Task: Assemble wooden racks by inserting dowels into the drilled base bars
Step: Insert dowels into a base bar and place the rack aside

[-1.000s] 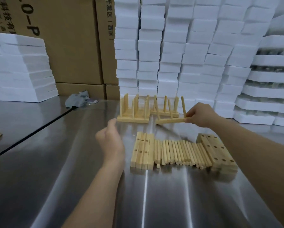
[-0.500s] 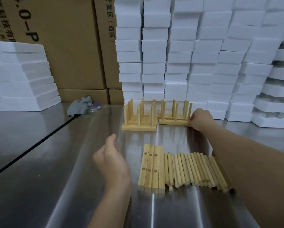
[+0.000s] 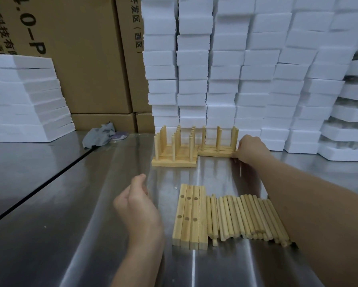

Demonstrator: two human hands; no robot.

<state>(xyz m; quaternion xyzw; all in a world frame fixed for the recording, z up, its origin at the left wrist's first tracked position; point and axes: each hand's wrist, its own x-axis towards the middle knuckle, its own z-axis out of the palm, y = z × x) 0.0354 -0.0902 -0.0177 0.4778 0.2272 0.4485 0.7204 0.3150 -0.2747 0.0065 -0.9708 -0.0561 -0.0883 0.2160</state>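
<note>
Even, bright indoor light from overhead; your view reads clearly. Steel table [image 3: 70, 204] throws long pale streaks of glare running toward you, strongest down centre. White foam blocks [image 3: 225, 69] near blown out, edges soft. Faint shadow under your right forearm [image 3: 298, 204] on metal. Wide-angle lens bows cartons [image 3: 80, 59] and foam stacks outward at frame edges. Slight softness overall, no marked motion blur.

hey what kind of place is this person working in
Probably a small factory or packing workshop. White foam packing blocks are stacked high behind a steel worktable, printed cardboard cartons stand beside them, and finished wooden racks sit near loose dowels and drilled base bars.
</note>
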